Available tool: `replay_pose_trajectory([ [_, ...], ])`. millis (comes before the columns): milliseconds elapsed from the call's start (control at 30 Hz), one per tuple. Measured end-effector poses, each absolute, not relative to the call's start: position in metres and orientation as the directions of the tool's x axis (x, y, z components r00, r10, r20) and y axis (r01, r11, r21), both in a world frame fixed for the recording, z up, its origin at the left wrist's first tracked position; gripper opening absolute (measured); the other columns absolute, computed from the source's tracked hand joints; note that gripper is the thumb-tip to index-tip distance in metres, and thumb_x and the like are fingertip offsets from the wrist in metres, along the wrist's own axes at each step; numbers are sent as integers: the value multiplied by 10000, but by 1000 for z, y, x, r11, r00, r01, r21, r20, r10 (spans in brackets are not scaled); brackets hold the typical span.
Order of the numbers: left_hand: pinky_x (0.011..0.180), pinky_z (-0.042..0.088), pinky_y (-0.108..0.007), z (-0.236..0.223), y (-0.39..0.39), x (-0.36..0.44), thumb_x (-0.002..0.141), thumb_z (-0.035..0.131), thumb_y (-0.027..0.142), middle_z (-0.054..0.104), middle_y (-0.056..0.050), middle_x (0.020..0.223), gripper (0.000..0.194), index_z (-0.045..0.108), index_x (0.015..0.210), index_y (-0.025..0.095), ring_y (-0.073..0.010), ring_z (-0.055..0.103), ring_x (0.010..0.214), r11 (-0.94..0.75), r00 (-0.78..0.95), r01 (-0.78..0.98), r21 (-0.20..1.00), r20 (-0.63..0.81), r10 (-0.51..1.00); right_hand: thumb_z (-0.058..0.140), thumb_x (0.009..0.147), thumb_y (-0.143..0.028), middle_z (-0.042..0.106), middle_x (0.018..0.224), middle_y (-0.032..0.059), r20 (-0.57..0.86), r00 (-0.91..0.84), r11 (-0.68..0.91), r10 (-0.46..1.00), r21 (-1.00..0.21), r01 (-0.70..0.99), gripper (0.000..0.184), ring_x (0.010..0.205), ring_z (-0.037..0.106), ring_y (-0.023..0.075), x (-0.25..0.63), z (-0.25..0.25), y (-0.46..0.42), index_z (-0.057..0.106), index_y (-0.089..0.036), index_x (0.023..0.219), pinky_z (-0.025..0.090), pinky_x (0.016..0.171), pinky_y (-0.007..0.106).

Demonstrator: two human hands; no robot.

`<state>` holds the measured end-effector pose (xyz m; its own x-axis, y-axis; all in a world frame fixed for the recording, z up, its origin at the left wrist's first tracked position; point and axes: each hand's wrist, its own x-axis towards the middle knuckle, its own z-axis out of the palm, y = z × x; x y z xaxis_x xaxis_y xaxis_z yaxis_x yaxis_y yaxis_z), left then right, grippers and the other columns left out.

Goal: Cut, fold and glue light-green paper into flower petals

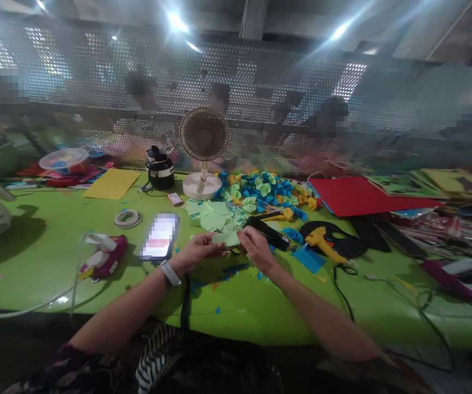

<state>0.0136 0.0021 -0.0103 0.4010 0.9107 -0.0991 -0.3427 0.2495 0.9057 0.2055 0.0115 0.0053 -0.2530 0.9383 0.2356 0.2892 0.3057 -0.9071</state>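
Between both hands, just above the green table (277, 317), is a small piece of pale green paper (226, 239). My left hand (197, 251), with a white band at the wrist, pinches its left end. The fingers of my right hand (258, 249) close on its right end. Right behind the hands lie loose pale green paper pieces (211, 215). A black stapler (272, 232) rests just beyond my right hand. Farther back is a heap of folded blue, green and yellow paper flowers (264, 189).
A phone (159, 235), a tape roll (127, 219) and a power strip (106, 257) lie at left. Behind stand a fan (204, 137) and a black jug (159, 171). At right are a yellow glue gun (324, 244) with a cord and red card (354, 196).
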Motion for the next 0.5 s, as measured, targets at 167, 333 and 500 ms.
replay_pose_trajectory([
  [167, 796, 550, -261, -9, 1, 11, 619, 847, 278, 740, -80, 915, 433, 685, 984, 111, -156, 705, 795, 265, 413, -341, 902, -109, 904, 513, 858, -517, 397, 478, -50, 264, -340, 394, 903, -825, 405, 423, 466, 389, 111, 203, 4, 11, 361, -225, 593, 312, 454, 242],
  [333, 717, 560, -260, -4, -1, 10, 611, 851, 232, 742, -65, 810, 528, 623, 1071, 110, -163, 712, 722, 267, 405, -290, 919, -135, 904, 517, 857, -529, 407, 491, -55, 245, -365, 379, 898, -853, 359, 411, 461, 388, 103, 201, 3, 10, 383, -224, 617, 317, 443, 236],
  [500, 741, 565, -282, 0, -3, 11, 643, 834, 258, 728, -38, 747, 644, 541, 1203, 132, -166, 717, 706, 186, 383, -275, 943, -70, 921, 601, 791, -560, 486, 542, -47, 121, -436, 263, 892, -922, 282, 376, 446, 441, 104, 203, 0, 12, 531, -192, 753, 349, 425, 234],
])
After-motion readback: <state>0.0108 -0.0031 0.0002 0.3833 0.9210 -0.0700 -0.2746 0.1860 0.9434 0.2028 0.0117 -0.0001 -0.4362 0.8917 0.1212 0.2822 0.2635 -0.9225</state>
